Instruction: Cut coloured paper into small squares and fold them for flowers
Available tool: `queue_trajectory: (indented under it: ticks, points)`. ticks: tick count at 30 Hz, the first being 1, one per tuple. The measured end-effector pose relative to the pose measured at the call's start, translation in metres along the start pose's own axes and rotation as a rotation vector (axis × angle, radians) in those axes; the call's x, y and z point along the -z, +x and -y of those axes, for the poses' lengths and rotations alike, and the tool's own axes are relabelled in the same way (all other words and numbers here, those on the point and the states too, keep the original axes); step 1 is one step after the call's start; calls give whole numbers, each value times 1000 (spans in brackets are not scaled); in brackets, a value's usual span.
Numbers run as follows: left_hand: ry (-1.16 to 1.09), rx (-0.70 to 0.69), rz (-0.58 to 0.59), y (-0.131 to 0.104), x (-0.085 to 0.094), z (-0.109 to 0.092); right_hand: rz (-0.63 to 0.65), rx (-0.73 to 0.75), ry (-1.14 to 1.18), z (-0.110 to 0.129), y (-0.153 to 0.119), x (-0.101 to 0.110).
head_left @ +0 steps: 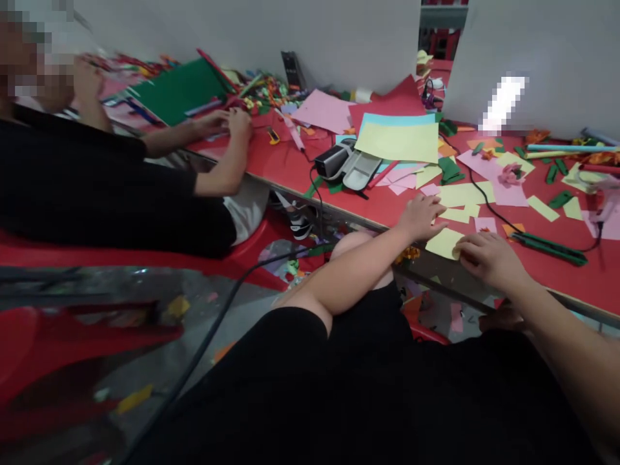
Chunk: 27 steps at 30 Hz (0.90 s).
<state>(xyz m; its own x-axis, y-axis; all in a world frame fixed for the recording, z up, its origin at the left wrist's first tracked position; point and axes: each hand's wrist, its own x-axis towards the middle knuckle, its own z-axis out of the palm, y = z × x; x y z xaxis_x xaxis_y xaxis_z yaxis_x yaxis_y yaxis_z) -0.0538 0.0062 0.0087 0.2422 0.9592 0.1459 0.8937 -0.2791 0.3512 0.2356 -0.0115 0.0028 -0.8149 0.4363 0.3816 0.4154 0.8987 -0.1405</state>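
A pale yellow piece of paper (442,245) lies at the table's front edge, its near side reaching past the edge. My right hand (494,261) pinches its right corner between thumb and fingers. Just beyond its left side, my left hand (419,218) rests on the table with fingers and thumb apart, holding nothing. Under and beyond the left fingers are yellow paper strips (467,194) and a small pink paper piece (430,189). A pink paper flower (511,174) sits farther back on a pink sheet.
Left of my hands are an open black-and-grey case (361,171) and stacked coloured sheets (400,139). A green craft knife (549,248) and a cable (484,197) lie to the right. A co-worker's hands (235,123) work farther left, near a pink glue gun (292,131).
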Motion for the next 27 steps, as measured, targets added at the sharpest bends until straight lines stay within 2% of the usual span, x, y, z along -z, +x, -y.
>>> queue_trajectory:
  ticks: [3, 6, 11, 14, 18, 22, 27]
  points:
    - [-67, 2, -52, 1, -4, 6, -7, -84, 15, 1, 5, -7]
    - [-132, -30, -51, 9, -8, 12, 34, -125, 6, -1, 8, -13]
    - [-171, -77, -68, 25, -13, 24, 11, -189, 26, -4, 13, -24]
    - [-149, -114, -64, 29, -15, 34, -21, -211, 53, -1, 14, -27]
    - [-73, -54, -78, 29, -12, 43, -53, -230, 116, 4, 15, -23]
    - [-69, -31, -85, 26, -10, 37, -124, -292, 200, 9, 16, -18]
    - [-73, -113, -16, 32, -11, 18, -332, -478, 340, 9, 28, -18]
